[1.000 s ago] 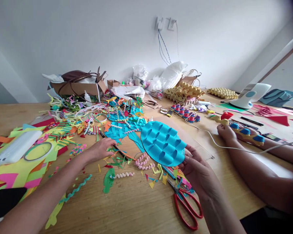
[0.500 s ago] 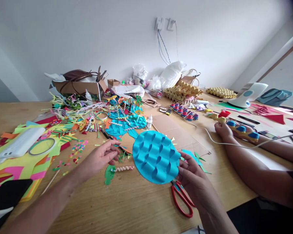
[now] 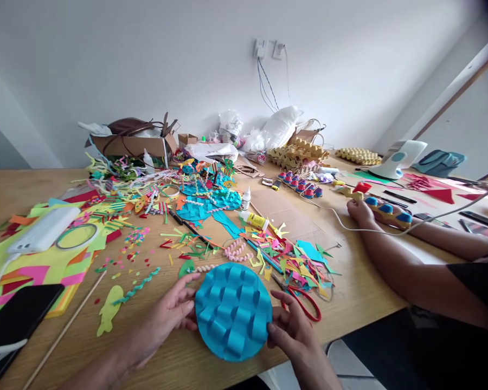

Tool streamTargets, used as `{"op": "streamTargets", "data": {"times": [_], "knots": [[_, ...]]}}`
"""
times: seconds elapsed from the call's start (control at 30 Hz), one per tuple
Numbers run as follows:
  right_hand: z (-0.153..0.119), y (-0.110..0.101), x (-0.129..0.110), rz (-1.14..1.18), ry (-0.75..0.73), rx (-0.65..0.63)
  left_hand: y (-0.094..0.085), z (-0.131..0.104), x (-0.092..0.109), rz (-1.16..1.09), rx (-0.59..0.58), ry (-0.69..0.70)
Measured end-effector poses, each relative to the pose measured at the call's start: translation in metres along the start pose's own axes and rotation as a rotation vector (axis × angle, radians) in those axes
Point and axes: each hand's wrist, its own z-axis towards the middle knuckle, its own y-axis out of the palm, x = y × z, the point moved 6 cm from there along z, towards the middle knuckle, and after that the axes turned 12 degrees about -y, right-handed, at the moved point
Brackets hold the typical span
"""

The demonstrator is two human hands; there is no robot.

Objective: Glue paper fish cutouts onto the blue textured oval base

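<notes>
Head view: a round blue paper disc (image 3: 232, 311), woven in raised strips, is held low at the near edge of the counter (image 3: 350, 303), directly between the two hands and about equally near to each. Being circular, no long axis is shown. The left hand (image 3: 171, 311) is curled lightly on the disc's left rim, fingers half open. The right hand (image 3: 289, 327) is pinched on the right rim. Red-handled scissors (image 3: 303, 304) lie just beyond the right hand, among paper scraps (image 3: 296, 262).
</notes>
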Motion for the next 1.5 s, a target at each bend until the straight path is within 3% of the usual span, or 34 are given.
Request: {"op": "streamTargets", "data": {"times": [0.13, 0.23, 0.37, 0.5, 0.63, 0.87, 1.03, 1.2, 1.33, 1.5], "knots": [[-0.012, -0.003, 0.014, 0.024, 0.011, 0.001, -0.011, -0.004, -0.017, -0.022, -0.001, -0.017], [-0.018, -0.004, 0.023, 0.028, 0.059, 0.009, -0.025, -0.002, -0.022, 0.111, 0.052, 0.027], [-0.023, -0.001, 0.028, 0.067, 0.089, 0.005, -0.041, 0.0, -0.018, 0.568, 0.258, 0.265], [-0.029, 0.004, 0.033, 0.086, 0.108, -0.037, -0.039, -0.004, -0.015, 1.034, 0.423, 0.498], [-0.037, 0.006, 0.036, -0.05, 0.112, -0.089, -0.037, -0.002, -0.017, 1.212, 0.429, 0.535], [-0.042, 0.011, 0.039, -0.341, 0.156, -0.237, -0.041, 0.001, -0.013, 1.297, 0.426, 0.583], [-0.043, 0.02, 0.045, -0.369, 0.229, -0.298, -0.049, -0.006, -0.008, 1.103, 0.485, 0.527], [-0.045, 0.024, 0.046, -0.343, 0.302, -0.401, -0.06, -0.023, -0.02, 0.492, 0.423, 0.328], [-0.031, 0.006, 0.026, -0.366, 0.165, -0.256, -0.062, -0.04, -0.042, 0.133, 0.417, 0.195], [-0.018, -0.007, 0.012, -0.434, -0.015, -0.127, -0.054, -0.043, -0.079, -0.069, 0.359, 0.152]]}}
